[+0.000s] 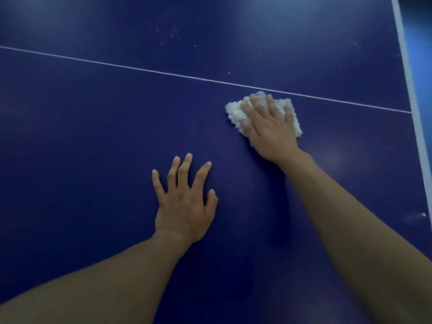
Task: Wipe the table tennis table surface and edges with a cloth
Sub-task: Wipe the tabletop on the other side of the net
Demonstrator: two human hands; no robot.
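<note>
The dark blue table tennis counter [93, 136] fills the view. The white fluffy cloth [236, 111] lies flat on it, right of centre, just below the thin white line [140, 69] that crosses the surface diagonally.

The right hand [268, 127] rests palm-down on the cloth. Its fingers [256, 106] are spread and straight, pressing rather than gripping, and they cover most of the cloth.

The left hand [184, 206] lies flat on the bare counter, nearer the person, with its fingers released and splayed, well apart from the cloth.

Pale specks [174, 33] dot the surface beyond the line. A wide white border stripe [413, 108] marks the right edge. The lighter blue strip [420, 54] outside it is possibly floor.
</note>
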